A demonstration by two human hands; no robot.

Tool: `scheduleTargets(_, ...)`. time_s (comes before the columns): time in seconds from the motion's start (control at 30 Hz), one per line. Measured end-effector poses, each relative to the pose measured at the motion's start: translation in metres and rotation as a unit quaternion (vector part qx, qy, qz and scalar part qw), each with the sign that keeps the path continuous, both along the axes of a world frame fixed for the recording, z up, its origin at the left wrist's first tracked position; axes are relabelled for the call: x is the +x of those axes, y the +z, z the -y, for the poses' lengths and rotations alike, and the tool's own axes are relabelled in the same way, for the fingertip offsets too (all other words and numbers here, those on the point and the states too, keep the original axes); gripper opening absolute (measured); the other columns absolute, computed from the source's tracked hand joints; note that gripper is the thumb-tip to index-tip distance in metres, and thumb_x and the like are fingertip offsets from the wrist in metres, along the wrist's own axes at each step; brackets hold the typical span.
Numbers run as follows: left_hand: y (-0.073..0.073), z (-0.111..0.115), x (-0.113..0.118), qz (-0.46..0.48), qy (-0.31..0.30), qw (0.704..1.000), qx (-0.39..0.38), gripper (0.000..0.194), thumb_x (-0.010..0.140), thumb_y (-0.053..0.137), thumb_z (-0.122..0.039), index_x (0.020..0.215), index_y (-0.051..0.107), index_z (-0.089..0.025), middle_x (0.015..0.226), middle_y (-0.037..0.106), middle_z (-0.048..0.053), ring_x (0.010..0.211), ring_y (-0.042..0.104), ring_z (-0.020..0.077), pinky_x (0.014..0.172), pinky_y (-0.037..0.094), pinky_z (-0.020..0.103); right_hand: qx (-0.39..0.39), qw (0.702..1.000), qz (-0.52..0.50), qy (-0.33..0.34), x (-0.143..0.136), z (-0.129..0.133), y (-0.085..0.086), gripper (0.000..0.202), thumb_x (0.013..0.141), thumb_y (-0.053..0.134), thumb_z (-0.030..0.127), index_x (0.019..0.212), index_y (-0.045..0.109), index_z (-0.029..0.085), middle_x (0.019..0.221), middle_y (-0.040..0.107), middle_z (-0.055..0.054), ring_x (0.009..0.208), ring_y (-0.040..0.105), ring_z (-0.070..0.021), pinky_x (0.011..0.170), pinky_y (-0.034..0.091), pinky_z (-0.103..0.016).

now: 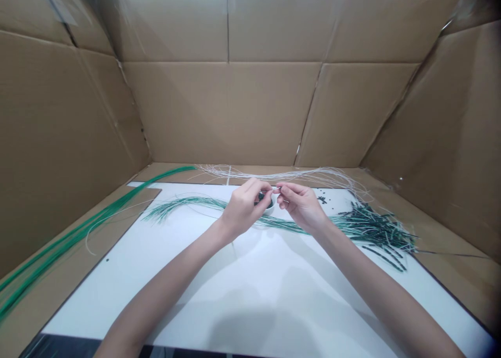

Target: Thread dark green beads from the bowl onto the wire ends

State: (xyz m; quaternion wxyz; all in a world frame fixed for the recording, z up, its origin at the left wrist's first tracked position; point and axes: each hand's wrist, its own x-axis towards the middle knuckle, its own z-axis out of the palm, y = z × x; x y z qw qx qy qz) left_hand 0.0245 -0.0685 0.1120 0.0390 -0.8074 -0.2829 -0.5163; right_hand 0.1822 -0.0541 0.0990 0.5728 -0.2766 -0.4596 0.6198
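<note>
Above the middle of the white board, my left hand (246, 204) and my right hand (304, 205) meet almost fingertip to fingertip. A short piece of thin white wire (276, 189) shows between them, pinched by both hands. Just below the fingers stands a small white bowl (270, 211) with dark bits in it, partly hidden by my left hand. Behind and under my wrists runs a bundle of thin green wires (284, 224). At its right end lies a tangle of strands covered in dark beads or pieces (373, 226).
Small dark beads (321, 199) lie scattered right of the bowl. Loose white wires (313, 173) curve along the back. A long green bundle (113, 206) runs down the left side. Tall cardboard walls (235, 112) enclose the white board (242, 285) at the back and sides.
</note>
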Motion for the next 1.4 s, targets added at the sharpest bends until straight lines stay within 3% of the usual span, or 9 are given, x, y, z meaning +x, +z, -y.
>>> scheduleTargets(0.7,0.0,0.0,-0.001,-0.012,0.002,1.0,-0.015,0.007,0.082,0.048,-0.015,0.077,0.052,-0.016,0.07,0.055,0.0,0.064,0.051,0.0082,0.059,0.04,0.019,0.007,1.0,0.013,-0.013,-0.001,0.0,-0.001,0.018,0.055,0.076,0.03,0.07,0.07,0.02,0.067,0.068,-0.002,0.051,0.057,-0.0081,0.044,0.045,-0.019)
scheduleTargets(1.0,-0.002,-0.002,-0.002,-0.026,0.006,0.999,-0.02,0.007,0.082,0.047,-0.014,0.078,0.052,-0.015,0.071,0.055,0.001,0.065,0.051,0.0082,0.06,0.041,0.018,0.135,0.976,0.137,-0.101,0.008,0.0,0.001,0.011,0.063,0.07,0.025,0.072,0.071,0.018,0.065,0.068,-0.003,0.053,0.058,-0.0116,0.049,0.046,-0.024)
scheduleTargets(1.27,-0.001,-0.001,-0.001,-0.033,0.009,0.999,-0.023,0.007,0.081,0.047,-0.013,0.078,0.052,-0.015,0.071,0.056,0.0,0.063,0.051,0.0081,0.059,0.041,0.018,0.158,0.97,0.155,-0.101,0.008,0.001,0.003,0.009,0.066,0.068,0.025,0.072,0.071,0.02,0.067,0.067,-0.002,0.055,0.059,-0.012,0.049,0.047,-0.024)
scheduleTargets(1.4,0.0,-0.001,-0.002,-0.042,0.012,0.999,-0.02,0.008,0.082,0.046,-0.014,0.077,0.052,-0.016,0.071,0.056,0.001,0.063,0.051,0.0085,0.059,0.041,0.019,0.203,0.948,0.207,-0.128,0.01,0.003,0.005,0.009,0.067,0.066,0.026,0.072,0.071,0.021,0.07,0.067,-0.002,0.056,0.058,-0.0124,0.05,0.047,-0.025)
